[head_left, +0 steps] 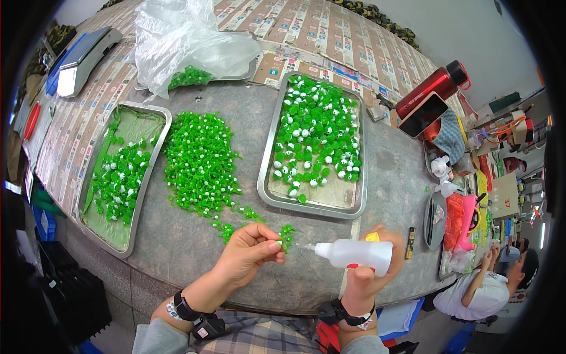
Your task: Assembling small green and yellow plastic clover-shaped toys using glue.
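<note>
Between its thumb and fingertips, my left hand (pixel 243 256) pinches a small green plastic piece (pixel 286 236) with a pale spot. A white squeeze bottle (pixel 361 255) lies sideways in my right hand (pixel 362 289), its thin clear nozzle pointing left toward the green piece, with a small gap between. Just beyond my left hand spreads a heap of small green pieces with pale centres (pixel 200 162). Farther right, a metal tray (pixel 321 207) holds many green pieces with white, eye-like balls. A second metal tray (pixel 127 251) at the left carries similar pieces on a green cloth.
Clear plastic bag (pixel 177 47) covers a tray at the back. A scale (pixel 88 62) stands far left. At right are a red flask (pixel 433 88), a phone (pixel 423 115), a small dark tube (pixel 410 243) and pink scissors (pixel 467 221). Another person (pixel 480 295) sits beyond.
</note>
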{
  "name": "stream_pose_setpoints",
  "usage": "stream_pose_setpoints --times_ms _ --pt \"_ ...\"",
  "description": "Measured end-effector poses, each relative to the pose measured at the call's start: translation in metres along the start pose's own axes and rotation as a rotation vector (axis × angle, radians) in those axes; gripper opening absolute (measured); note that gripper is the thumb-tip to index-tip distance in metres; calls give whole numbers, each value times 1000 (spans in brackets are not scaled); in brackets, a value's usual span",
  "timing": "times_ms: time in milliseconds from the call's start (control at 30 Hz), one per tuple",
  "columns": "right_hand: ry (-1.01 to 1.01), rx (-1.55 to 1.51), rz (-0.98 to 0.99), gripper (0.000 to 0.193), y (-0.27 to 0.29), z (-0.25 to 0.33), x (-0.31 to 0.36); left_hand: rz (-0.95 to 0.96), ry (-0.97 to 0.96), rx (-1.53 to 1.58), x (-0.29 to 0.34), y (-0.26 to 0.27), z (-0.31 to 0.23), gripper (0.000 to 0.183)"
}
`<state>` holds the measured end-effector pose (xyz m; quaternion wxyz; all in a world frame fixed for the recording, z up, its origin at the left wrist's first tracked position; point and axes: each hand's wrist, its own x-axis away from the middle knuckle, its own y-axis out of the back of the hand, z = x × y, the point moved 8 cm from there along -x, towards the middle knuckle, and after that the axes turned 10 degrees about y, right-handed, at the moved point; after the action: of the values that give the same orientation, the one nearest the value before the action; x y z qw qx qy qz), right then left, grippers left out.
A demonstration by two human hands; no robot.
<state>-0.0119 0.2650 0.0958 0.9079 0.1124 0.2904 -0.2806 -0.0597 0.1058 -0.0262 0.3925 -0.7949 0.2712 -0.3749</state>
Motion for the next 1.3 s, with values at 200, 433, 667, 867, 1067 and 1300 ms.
stream_pose_setpoints --times_ms 200,433,667,867,1067,1300 --pt "123 88 155 48 -8 6 2 -16 14 -4 0 0 0 5" --pt "22 227 84 59 -12 4 4 -6 15 5 1 0 0 5" --pt "113 74 142 47 -7 5 4 7 20 -22 0 -1 1 6" --pt "56 55 86 48 -4 1 1 11 24 -28 0 -1 1 6" --pt "124 131 65 48 -5 6 1 -16 0 -46 1 0 0 6" --pt "50 52 49 46 0 0 3 -171 -283 -251 8 2 -20 9"
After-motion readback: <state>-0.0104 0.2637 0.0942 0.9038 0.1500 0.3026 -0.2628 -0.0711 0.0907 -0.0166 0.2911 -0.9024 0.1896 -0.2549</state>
